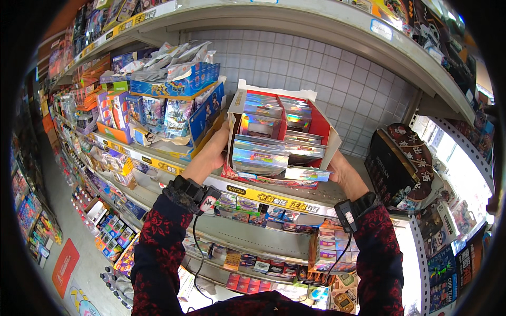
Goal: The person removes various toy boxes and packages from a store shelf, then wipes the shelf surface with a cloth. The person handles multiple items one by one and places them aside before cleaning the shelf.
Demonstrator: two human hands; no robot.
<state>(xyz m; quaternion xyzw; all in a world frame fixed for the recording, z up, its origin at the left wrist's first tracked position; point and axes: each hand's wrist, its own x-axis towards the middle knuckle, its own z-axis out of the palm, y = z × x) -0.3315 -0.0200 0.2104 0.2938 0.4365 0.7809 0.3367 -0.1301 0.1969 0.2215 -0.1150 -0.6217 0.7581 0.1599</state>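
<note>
A red-and-white display box point(331, 145) sits tilted toward me at the front of a shelf. It is split by a red divider and filled with shiny holographic card packs point(261, 152), in two columns. One flat silver pack point(308, 173) lies across the box's front right edge. My left hand point(215, 149) grips the box's left side, its fingertips hidden behind the wall. On the opposite side my right hand point(345, 175) holds the lower right corner, with part of the fingers out of sight under it.
Left of the box stand blue display boxes point(205, 108) with foil packets. A black box point(390, 168) with a rounded printed card stands at the right. A shelf point(327, 18) overhangs from above. Lower shelves point(253, 234) carry more small boxes. Cables hang from both wrist devices.
</note>
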